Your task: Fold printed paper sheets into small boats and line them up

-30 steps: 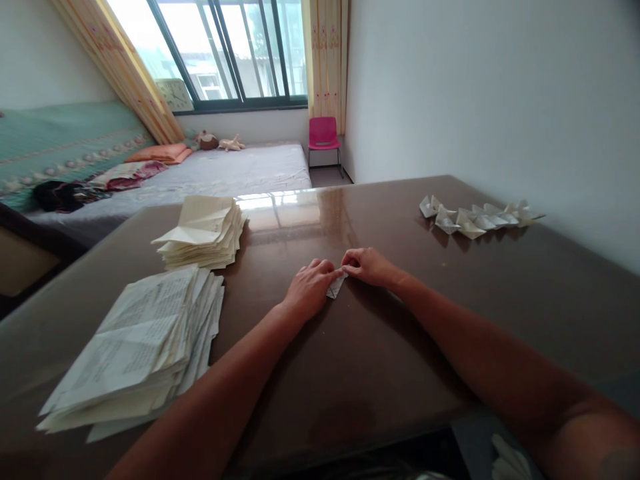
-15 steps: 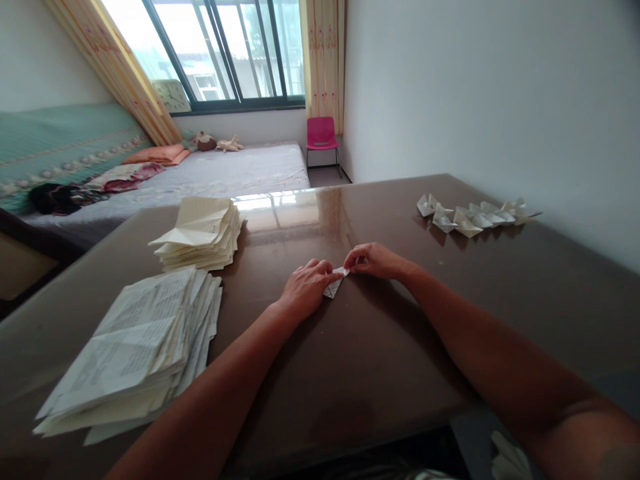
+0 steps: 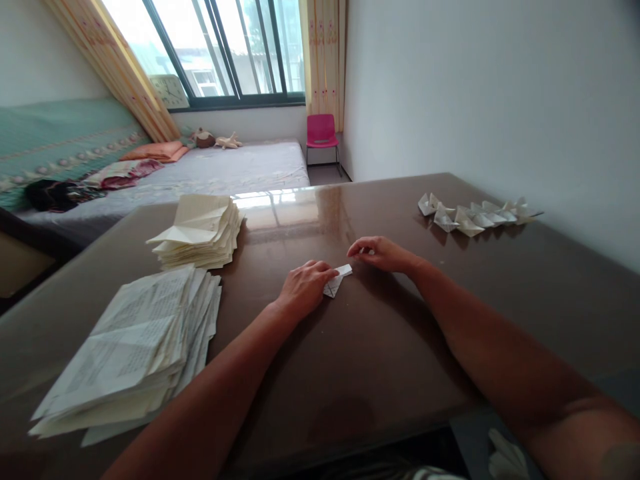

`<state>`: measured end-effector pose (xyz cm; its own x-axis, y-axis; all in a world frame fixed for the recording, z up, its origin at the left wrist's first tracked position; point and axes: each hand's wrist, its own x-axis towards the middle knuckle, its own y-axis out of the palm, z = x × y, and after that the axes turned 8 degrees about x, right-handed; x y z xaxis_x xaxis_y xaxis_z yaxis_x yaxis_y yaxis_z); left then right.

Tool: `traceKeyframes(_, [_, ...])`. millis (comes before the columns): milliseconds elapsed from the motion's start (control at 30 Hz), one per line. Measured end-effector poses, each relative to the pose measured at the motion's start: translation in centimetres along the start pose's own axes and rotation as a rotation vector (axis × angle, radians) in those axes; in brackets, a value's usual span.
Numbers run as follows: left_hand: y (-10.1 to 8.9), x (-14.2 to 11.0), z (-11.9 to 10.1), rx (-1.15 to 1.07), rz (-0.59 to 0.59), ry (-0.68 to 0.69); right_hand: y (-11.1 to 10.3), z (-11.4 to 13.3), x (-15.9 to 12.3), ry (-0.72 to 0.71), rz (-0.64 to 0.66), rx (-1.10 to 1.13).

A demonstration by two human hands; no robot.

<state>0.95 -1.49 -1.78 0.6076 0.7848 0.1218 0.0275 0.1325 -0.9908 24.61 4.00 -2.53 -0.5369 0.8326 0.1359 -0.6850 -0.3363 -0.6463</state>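
Folded paper [image 3: 333, 288]: center of the frame, flat on the worktop [image 3: 320, 387], one narrow strip sticking out to the right from under the left thumb.
Left hand [image 3: 304, 283]: pins the paper under low, bunched fingers; too light a press could let it skid on the glossy surface and throw the crease off line.
Right hand [image 3: 383, 253]: apart from the paper, just up and right of it, fingers curled with a narrow gap; whether anything is inside cannot be told.
Loose strip: looks unpressed toward its tip, so it could spring up or crease crooked if caught off-center.
Printed sheets [image 3: 130, 333]: lower left of the frame, uneven edges; the left forearm [image 3: 225, 377] runs close by, and an elbow swing could fan them out. Contact is unclear.
Cream stack [image 3: 200, 233]: left of center, top sheet partly raised, a likely snag for a leftward reach.
Paper boats [image 3: 469, 222]: upper right, clustered near the wall [image 3: 475, 87]; light, so a sweeping hand could scatter them.
Near edge: lower center, well below the paper.
Moving room: widest right of the right hand and straight ahead.
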Motion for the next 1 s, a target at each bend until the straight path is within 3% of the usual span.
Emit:
traceKeyframes(500, [-0.8, 0.5, -3.0, 0.092, 0.055, -0.14, 1.2, 0.0, 0.2, -0.084, 0.032, -0.102])
traceKeyframes(767, [-1.1, 1.0, -3.7, 0.111, 0.138, -0.15, 1.1, -0.5, 0.2, -0.148, 0.076, -0.085])
traceKeyframes(1000, [-1.2, 0.8, -3.8, 0.108, 0.121, -0.131, 1.2, -0.4, 0.3, -0.147, 0.072, -0.067])
